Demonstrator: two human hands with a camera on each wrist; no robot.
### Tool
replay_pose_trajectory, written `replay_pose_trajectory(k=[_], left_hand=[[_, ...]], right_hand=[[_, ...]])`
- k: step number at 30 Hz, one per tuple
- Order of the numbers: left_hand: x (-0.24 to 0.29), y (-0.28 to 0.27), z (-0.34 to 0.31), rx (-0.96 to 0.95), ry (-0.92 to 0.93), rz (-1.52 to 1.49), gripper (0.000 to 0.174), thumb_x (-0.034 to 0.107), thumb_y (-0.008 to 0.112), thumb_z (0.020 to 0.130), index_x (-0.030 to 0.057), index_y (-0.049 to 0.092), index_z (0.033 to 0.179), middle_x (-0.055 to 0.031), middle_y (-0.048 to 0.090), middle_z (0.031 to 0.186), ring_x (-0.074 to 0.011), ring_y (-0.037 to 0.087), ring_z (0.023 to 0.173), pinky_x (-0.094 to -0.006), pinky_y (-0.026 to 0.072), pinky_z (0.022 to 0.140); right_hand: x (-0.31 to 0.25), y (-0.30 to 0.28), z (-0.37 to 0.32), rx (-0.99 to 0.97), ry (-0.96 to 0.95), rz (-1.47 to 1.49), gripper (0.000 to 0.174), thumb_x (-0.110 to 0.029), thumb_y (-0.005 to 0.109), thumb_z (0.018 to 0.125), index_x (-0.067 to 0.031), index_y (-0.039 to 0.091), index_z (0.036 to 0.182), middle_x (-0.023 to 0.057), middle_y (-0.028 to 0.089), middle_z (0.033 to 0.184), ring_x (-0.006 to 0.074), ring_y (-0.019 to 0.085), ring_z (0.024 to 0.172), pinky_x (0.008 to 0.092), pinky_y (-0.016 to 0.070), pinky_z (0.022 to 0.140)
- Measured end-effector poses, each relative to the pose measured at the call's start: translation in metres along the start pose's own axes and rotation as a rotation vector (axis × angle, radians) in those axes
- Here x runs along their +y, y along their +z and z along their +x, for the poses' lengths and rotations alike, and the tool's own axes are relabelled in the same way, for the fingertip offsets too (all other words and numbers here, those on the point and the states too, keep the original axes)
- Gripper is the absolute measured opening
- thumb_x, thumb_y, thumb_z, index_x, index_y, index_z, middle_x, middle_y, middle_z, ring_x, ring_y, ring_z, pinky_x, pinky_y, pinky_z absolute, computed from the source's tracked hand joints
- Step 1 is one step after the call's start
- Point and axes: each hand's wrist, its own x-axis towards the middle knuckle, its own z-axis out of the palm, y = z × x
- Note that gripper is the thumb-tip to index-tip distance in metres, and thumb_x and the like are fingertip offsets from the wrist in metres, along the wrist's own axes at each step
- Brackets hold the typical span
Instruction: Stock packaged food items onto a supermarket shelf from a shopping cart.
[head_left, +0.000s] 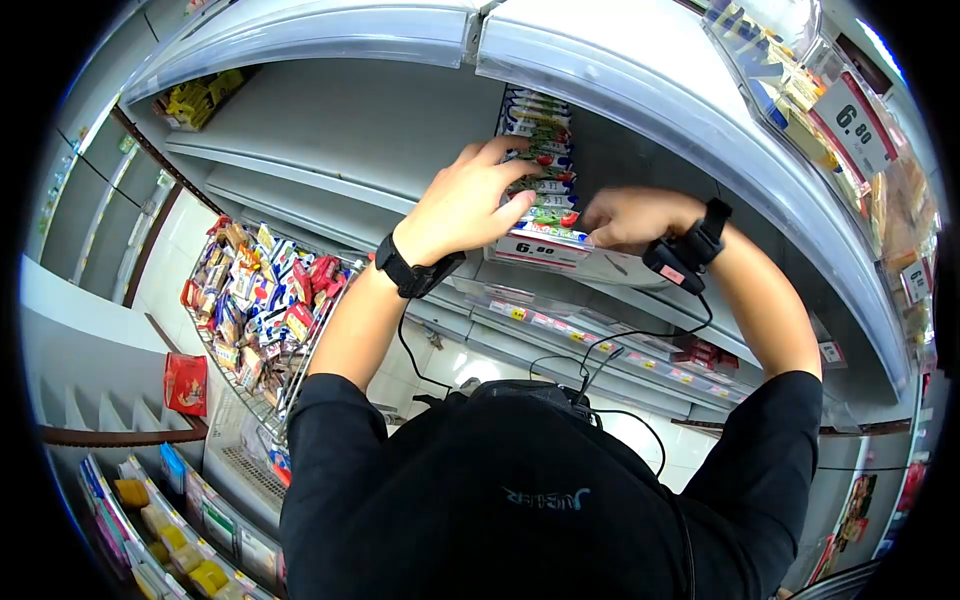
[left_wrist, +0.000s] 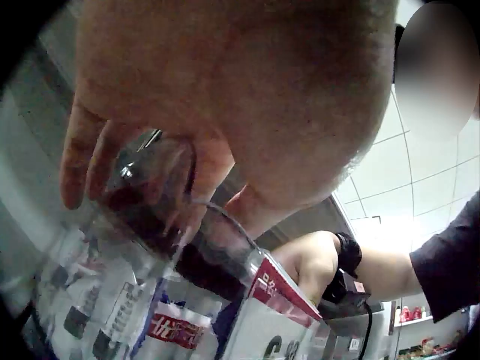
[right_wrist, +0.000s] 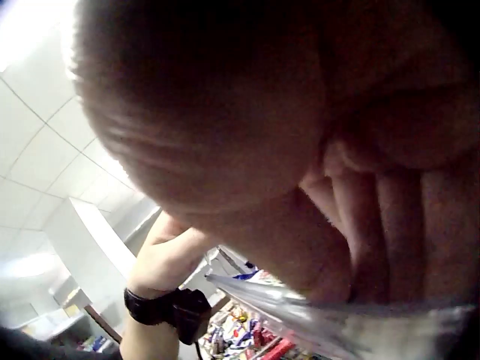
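Fingers (head_left: 489,152) of the left hand (head_left: 462,200) spread over the packets (head_left: 553,201); the right hand (head_left: 645,217) is blurred beside them — I cannot tell if it pinches anything. Likely light, slick, crushable — pinch gently by the ends. Their row runs back along the shelf (head_left: 330,125).

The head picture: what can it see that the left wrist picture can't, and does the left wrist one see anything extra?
Only the head view shows the cart piled with packets, and the red bag near it.

Only the left wrist view shows the palm side of the left hand and the ceiling tiles.

Both show the left hand, the right hand, the row of packets and the price sign in front of it.
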Motion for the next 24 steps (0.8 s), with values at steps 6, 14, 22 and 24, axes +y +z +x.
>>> replay_pose_trajectory(k=[6, 14, 22, 24], left_hand=[[-0.006, 0.0, -0.002, 0.014, 0.029, -0.049, 0.03, 0.023, 0.055, 0.089, 0.0061, 0.062, 0.113, -0.0171, 0.051, 0.128, -0.0366, 0.05, 0.116, -0.0419, 0.0403, 0.099], [-0.013, -0.001, -0.009, 0.015, 0.071, -0.135, 0.027, 0.022, 0.055, 0.089, 0.0051, 0.062, 0.109, -0.0169, 0.051, 0.127, -0.0365, 0.05, 0.115, -0.042, 0.0401, 0.098], [-0.019, -0.004, -0.019, 0.027, 0.107, -0.246, 0.026, 0.023, 0.057, 0.089, 0.0057, 0.063, 0.107, -0.0165, 0.05, 0.13, -0.0353, 0.048, 0.12, -0.0419, 0.0381, 0.101], [-0.013, -0.011, -0.029, 0.086, 0.095, -0.366, 0.025, 0.019, 0.06, 0.087, 0.0063, 0.063, 0.108, -0.016, 0.051, 0.13, -0.0332, 0.048, 0.121, -0.0407, 0.0371, 0.102]], right_hand=[[-0.017, 0.004, 0.02, 0.179, -0.085, 0.082, 0.033, -0.028, 0.066, 0.087, 0.0047, 0.066, 0.089, 0.0034, 0.064, 0.073, 0.009, 0.057, 0.062, 0.0269, 0.0457, 0.054], [-0.008, -0.006, 0.03, 0.198, 0.047, 0.715, 0.073, -0.056, 0.058, 0.088, 0.0008, 0.046, 0.131, 0.0114, 0.054, 0.12, 0.0141, 0.053, 0.104, 0.0327, 0.0457, 0.091], [-0.047, -0.002, -0.007, 0.57, 0.299, 0.245, 0.074, -0.057, 0.053, 0.089, -0.0003, 0.045, 0.136, 0.0241, 0.046, 0.138, 0.0267, 0.046, 0.127, 0.0379, 0.0363, 0.105], [-0.051, 0.026, -0.033, 0.879, 0.037, 0.1, 0.061, -0.046, 0.061, 0.088, 0.0046, 0.056, 0.122, 0.023, 0.062, 0.115, 0.0292, 0.061, 0.105, 0.0373, 0.0465, 0.093]])
